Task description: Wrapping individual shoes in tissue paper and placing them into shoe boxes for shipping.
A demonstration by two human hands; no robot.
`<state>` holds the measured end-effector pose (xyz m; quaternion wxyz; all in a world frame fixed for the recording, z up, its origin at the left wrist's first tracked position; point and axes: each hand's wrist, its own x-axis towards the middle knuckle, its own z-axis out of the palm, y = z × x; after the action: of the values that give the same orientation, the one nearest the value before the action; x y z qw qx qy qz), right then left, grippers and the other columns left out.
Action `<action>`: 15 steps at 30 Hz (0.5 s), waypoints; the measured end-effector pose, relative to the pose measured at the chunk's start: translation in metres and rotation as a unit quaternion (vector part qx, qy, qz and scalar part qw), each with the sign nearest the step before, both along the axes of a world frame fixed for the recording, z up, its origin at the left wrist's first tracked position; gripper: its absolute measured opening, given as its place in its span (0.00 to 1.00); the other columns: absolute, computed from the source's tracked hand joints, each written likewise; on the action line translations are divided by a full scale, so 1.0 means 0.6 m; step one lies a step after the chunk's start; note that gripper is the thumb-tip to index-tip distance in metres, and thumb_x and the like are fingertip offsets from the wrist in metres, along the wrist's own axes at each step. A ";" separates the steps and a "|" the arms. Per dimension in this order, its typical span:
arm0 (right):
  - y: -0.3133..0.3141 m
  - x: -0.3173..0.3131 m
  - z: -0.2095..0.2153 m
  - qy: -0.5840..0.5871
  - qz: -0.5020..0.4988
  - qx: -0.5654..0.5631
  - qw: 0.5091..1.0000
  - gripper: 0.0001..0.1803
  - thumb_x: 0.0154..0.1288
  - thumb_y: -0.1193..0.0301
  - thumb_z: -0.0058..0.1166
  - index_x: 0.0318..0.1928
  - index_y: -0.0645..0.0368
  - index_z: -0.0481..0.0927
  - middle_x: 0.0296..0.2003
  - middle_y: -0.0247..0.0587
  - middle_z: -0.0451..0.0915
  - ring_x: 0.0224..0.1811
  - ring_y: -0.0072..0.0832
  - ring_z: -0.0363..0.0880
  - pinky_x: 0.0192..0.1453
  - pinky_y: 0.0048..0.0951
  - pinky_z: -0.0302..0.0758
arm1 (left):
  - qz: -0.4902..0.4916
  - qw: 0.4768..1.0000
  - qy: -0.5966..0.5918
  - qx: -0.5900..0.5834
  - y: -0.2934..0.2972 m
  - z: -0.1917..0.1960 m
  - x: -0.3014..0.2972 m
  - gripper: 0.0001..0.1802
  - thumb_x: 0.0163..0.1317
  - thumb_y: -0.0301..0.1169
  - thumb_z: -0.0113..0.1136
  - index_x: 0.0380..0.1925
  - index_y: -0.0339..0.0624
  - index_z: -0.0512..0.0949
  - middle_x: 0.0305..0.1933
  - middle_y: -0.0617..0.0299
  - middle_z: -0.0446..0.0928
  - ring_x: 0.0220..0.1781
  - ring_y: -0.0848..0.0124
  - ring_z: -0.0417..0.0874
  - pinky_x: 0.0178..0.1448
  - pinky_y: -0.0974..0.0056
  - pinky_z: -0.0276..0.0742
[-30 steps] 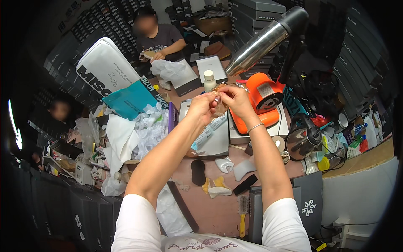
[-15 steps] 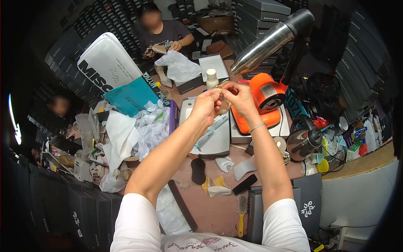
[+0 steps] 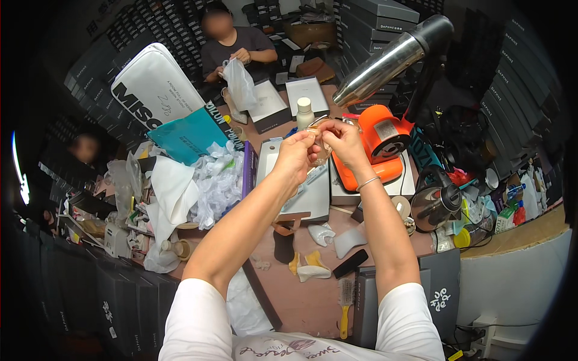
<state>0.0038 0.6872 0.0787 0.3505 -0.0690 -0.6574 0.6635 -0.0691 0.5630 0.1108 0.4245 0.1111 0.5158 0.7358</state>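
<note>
A pinkish tabletop (image 3: 307, 307), a pale panel (image 3: 512, 289) at lower right, a bright light strip (image 3: 22, 182) far left

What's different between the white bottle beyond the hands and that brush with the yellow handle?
Pose: the white bottle stands upright, while the brush lies on the table. Place: the bottle is just past the hands; the brush is close to the person's body. Look: the bottle is pale with a cap; the brush has a yellow handle and greyish head. Shared: neither is in the left hand or right hand.
</note>
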 end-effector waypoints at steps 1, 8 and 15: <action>-0.005 -0.001 -0.002 0.003 0.008 -0.003 1.000 0.05 0.57 0.77 0.54 0.31 0.66 0.80 0.28 0.31 0.80 0.31 0.16 0.76 0.37 0.18 0.73 | -0.003 1.000 -0.016 0.003 -0.004 -0.001 -0.008 0.06 0.67 0.29 0.52 0.41 0.41 0.75 0.31 0.68 0.74 0.25 0.82 0.71 0.28 0.76 0.69; -0.007 0.000 0.011 -0.026 0.003 -0.022 0.999 0.04 0.56 0.77 0.56 0.32 0.65 0.81 0.29 0.32 0.80 0.33 0.15 0.76 0.39 0.18 0.73 | -0.005 1.000 -0.013 0.027 -0.007 -0.009 0.000 0.06 0.66 0.28 0.53 0.41 0.41 0.76 0.32 0.69 0.75 0.27 0.81 0.71 0.30 0.75 0.69; -0.003 0.003 0.020 -0.048 -0.036 0.029 0.998 0.04 0.52 0.76 0.57 0.27 0.65 0.79 0.25 0.32 0.79 0.28 0.15 0.74 0.34 0.19 0.72 | 0.029 0.999 0.020 0.026 0.000 0.004 0.029 0.07 0.69 0.28 0.50 0.41 0.39 0.76 0.27 0.69 0.73 0.22 0.83 0.70 0.23 0.79 0.67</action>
<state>0.0053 0.6857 0.0908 0.3439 -0.1141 -0.6892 0.6274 -0.0514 0.5627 0.1129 0.3895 0.1219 0.5077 0.7587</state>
